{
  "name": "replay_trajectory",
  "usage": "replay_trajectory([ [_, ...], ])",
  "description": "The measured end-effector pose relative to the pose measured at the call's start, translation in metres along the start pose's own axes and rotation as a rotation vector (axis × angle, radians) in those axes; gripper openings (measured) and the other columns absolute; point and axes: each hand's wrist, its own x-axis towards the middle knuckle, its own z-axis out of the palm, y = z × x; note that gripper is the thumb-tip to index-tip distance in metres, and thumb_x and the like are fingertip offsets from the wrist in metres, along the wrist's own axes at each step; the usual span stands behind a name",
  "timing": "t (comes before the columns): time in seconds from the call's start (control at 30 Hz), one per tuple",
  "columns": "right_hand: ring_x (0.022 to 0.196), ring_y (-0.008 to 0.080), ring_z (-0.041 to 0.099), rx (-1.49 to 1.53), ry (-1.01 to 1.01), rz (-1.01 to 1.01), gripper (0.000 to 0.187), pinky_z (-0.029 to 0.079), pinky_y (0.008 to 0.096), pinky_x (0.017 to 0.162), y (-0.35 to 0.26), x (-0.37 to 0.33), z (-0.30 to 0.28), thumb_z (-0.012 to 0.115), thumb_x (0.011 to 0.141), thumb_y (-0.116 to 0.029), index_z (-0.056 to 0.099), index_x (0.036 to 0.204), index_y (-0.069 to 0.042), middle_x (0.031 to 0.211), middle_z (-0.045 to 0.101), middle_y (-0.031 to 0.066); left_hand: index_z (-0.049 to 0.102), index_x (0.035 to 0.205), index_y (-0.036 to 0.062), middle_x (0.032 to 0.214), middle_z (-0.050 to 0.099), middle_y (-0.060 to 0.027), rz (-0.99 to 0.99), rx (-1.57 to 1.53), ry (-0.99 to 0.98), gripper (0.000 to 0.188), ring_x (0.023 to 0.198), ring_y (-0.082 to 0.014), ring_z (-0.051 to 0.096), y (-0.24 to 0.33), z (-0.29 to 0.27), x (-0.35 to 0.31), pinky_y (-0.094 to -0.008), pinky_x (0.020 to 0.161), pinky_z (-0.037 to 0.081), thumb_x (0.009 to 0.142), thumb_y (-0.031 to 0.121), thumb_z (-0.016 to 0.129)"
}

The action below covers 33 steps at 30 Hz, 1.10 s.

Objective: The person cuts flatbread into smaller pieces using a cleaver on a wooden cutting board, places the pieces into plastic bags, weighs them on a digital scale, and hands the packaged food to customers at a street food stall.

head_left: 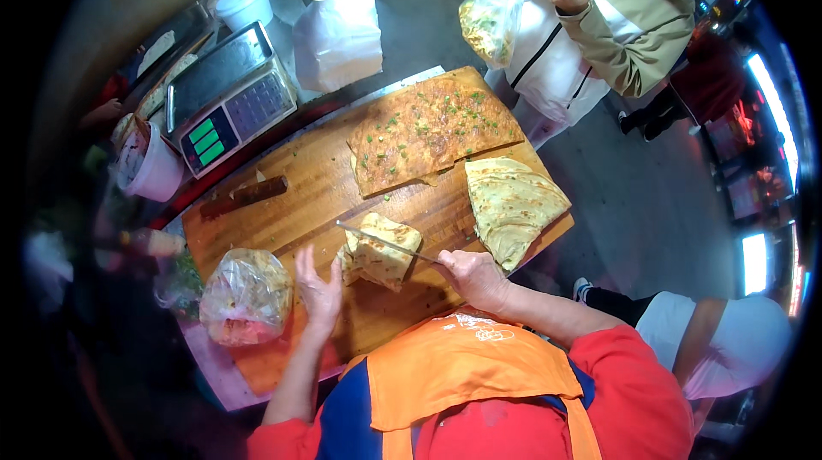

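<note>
**Pale golden bread piece (385,263) lies under a knife (387,241)**

In the head view, the bread piece sits near the centre of the frame, on a wooden board (312,171). The knife's blade slants across its top; how deep the edge goes cannot be told. The right hand (476,278), just right of centre, is closed around the knife's handle end. The left hand (320,296), left of centre, is spread wide and holds nothing, its fingers just beside the bread piece; whether they touch it cannot be told.

Above centre lies a large browned flatbread slab (432,128) dotted with green bits. To its lower right rests a pale, layered bread wedge (512,203). A dark brown bar (247,195) lies on the board's left part, and a clear plastic bag (247,296) with contents stands at lower left.

In the upper left are a weighing scale (229,100) with green display fields, a white tub (243,5) and white plastic bags (339,42). At upper right, a person in a tan-sleeved jacket (612,47) holds a phone.
</note>
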Motion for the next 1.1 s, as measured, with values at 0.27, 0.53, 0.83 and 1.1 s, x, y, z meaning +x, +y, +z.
replay_trajectory([
  [0.27, 0.072, 0.0329, 0.069, -0.149, -0.355, -0.001, 0.008, 0.055, 0.0432, 0.057, -0.002, 0.027, -0.008, 0.057, 0.087, -0.007, 0.053, 0.093, -0.003, 0.076, 0.065, 0.016, 0.06, 0.123, 0.0043, 0.131, 0.053, -0.0208, 0.946, 0.452, -0.253, 0.057, 0.13, -0.0358, 0.046, 0.082, -0.029, 0.083, -0.0482, 0.112, 0.036, 0.068, 0.007, 0.075],
  [0.53, 0.08, 0.0378, 0.071, -0.163, -0.602, 0.051, 0.017, 0.057, 0.0462, 0.065, -0.007, 0.059, 0.002, 0.055, 0.084, -0.002, 0.053, 0.1, 0.002, 0.083, 0.068, 0.0211, 0.068, 0.075, 0.0083, 0.083, 0.066, -0.0133, 0.734, 0.376, -0.945, 0.008, 0.093, -0.0323, 0.062, 0.023, 0.041, 0.125, -0.0418, 0.087, 0.051, 0.07, 0.009, 0.061],
  [0.83, 0.082, 0.0387, 0.07, -0.041, -0.694, 0.132, 0.014, 0.057, 0.0467, 0.067, -0.008, 0.075, 0.02, 0.052, 0.088, -0.005, 0.053, 0.101, 0.002, 0.085, 0.068, 0.0228, 0.068, 0.074, 0.0057, 0.081, 0.063, -0.0198, 0.843, 0.277, -0.954, 0.019, 0.085, -0.0371, 0.062, 0.003, 0.042, 0.135, -0.0478, 0.09, 0.049, 0.082, 0.011, 0.052],
  [1.1, 0.075, 0.0366, 0.068, 0.004, -0.401, 0.047, 0.011, 0.057, 0.0447, 0.064, 0.016, 0.045, 0.065, 0.052, 0.086, -0.011, 0.056, 0.092, -0.003, 0.08, 0.067, 0.0191, 0.068, 0.057, 0.014, 0.061, 0.064, -0.0119, 1.073, 0.478, -0.633, 0.013, 0.071, -0.0258, 0.064, -0.035, 0.064, 0.115, -0.0435, 0.082, 0.046, 0.069, 0.015, 0.062],
])
